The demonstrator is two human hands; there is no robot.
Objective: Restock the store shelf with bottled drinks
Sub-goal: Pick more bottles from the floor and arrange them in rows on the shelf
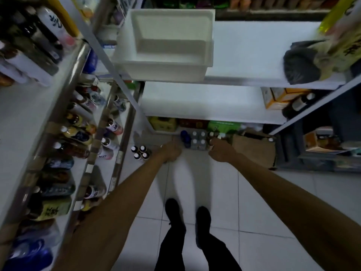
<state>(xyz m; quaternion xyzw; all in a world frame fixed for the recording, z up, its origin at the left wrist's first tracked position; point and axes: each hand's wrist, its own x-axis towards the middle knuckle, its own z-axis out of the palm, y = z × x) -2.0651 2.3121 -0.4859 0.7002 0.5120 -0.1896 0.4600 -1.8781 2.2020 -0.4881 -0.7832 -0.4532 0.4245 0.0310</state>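
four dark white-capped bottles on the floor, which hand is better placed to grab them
Left, probably. The left hand sits just beside the four dark white-capped bottles; the right hand is farther off, near the brown cardboard box.

Head cam, wide-angle, faces steeply down: floor [257,202], shelves [195,102]; prob. standing height.

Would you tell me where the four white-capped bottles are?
The bottles stand on the floor, head view, just left of the left hand, by the left shelving.

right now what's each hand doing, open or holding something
Left hand: fingers curled, contents cannot be told.
Right hand: curled over floor bottles, grip cannot be told.
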